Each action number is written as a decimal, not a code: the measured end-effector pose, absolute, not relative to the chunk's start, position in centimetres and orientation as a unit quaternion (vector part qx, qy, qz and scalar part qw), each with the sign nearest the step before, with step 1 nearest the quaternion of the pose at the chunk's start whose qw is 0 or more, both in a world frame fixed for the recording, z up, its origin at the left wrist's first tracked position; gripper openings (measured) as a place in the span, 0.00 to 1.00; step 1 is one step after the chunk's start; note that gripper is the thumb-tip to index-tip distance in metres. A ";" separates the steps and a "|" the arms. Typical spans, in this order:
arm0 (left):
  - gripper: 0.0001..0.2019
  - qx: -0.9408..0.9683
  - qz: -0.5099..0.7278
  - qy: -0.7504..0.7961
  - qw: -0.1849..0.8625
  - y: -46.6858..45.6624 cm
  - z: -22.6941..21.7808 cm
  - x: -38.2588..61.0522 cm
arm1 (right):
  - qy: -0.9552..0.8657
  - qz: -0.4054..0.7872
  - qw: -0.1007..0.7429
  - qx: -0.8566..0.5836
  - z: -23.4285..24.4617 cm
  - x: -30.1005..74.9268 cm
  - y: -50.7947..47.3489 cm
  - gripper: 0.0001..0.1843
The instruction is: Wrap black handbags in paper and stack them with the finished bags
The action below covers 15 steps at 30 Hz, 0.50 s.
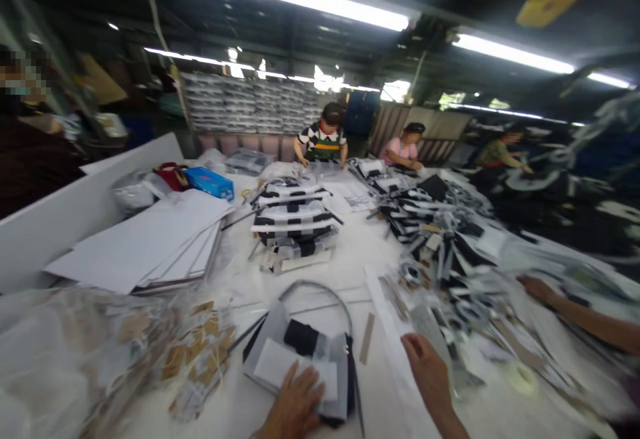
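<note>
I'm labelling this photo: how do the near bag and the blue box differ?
The bag is grey and black; the box is mainly blue. The bag has a looped handle; the box shows none. The bag has the left hand over it, palm down on a white sheet; the box sits untouched, farther back. Both are on the white table.

Can count 1 L hand, 1 R hand, 1 gry bag up front, 1 blu box, 1 red bag, 4 ppl w/ heads showing, 1 extra arm at rt. Can't count piled bags.
</note>
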<state>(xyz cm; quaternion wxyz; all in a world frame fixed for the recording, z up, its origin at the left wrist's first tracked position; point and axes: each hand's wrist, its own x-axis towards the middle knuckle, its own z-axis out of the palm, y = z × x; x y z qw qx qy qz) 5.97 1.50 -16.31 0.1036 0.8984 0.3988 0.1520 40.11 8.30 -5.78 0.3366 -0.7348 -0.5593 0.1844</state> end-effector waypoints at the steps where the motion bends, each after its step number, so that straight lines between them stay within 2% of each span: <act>1: 0.26 0.897 0.147 0.405 0.102 1.5 -16.4 6.1 | -0.511 0.166 0.355 -0.765 -5.1 42.6 7.6 0.21; 3: 0.25 0.898 0.145 0.404 0.092 1.6 -16.5 6.2 | -0.423 0.124 0.369 -0.818 -4.0 47.1 6.4 0.26; 6: 0.22 0.906 0.158 0.388 0.064 1.8 -17.0 5.9 | -0.372 0.091 0.343 -0.858 -3.9 52.3 5.2 0.29; 12: 0.21 0.910 0.176 0.376 0.017 1.9 -17.7 5.4 | -0.418 0.175 0.298 -0.841 -6.6 55.8 6.1 0.21; 15: 0.21 0.913 0.167 0.371 0.024 2.1 -17.3 5.4 | -0.431 0.155 0.304 -0.835 -7.1 56.3 6.9 0.21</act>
